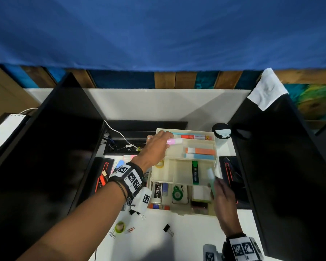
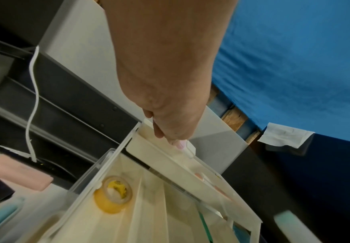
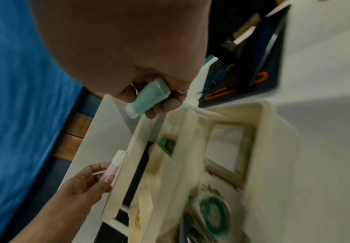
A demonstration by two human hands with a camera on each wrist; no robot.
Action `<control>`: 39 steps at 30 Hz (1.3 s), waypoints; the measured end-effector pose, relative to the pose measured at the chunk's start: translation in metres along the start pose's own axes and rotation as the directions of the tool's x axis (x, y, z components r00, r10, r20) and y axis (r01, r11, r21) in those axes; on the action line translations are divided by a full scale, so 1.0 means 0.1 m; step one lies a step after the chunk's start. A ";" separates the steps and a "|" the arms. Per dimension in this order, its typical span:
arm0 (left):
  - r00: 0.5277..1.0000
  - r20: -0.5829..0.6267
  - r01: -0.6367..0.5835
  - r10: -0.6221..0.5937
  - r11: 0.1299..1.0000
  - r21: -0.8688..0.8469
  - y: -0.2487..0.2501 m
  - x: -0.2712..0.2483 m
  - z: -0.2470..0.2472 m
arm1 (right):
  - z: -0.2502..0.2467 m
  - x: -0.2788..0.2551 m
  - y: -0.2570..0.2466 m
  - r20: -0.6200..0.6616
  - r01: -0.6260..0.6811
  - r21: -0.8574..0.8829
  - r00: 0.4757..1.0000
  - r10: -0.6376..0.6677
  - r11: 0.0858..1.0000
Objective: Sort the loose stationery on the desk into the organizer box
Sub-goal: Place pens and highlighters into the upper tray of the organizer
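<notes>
A cream tiered organizer box [image 1: 184,158] stands open on the white desk. My left hand [image 1: 156,146] reaches over its top tier and pinches a pink highlighter [image 1: 174,141] [image 3: 115,166], held level above the tray. My right hand [image 1: 224,196] grips a mint-green highlighter [image 1: 211,175] [image 3: 149,98] at the box's right side, over the middle tier. The top tier holds orange and blue highlighters [image 1: 200,151]. A green marker [image 1: 195,172] lies in the middle tier. A yellow tape roll [image 2: 113,194] sits in the left compartment.
Binder clips [image 1: 167,228], paper clips [image 1: 130,230] and a small green tape roll [image 1: 120,227] lie loose on the desk in front. More pens [image 1: 119,163] lie left of the box. Black monitors [image 1: 45,147] flank both sides. A white cable [image 1: 119,133] runs behind.
</notes>
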State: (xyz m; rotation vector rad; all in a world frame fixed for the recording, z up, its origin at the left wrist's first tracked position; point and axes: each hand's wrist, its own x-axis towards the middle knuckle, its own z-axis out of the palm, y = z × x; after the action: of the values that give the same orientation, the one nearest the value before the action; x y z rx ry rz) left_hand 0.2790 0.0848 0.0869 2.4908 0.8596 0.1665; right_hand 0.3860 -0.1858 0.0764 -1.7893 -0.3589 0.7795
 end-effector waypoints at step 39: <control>0.908 -0.138 0.312 -0.395 0.859 -0.407 -0.08 -0.39 0.18 | 0.14 1.29 -0.02 0.029 0.365 -0.720 0.865 -0.500 0.590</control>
State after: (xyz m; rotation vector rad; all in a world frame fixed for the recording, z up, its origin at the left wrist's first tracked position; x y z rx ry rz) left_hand 0.2491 0.0592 0.0691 1.9398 1.2352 0.4387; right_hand 0.4719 -0.0991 0.0333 -2.3218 -1.0546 0.0901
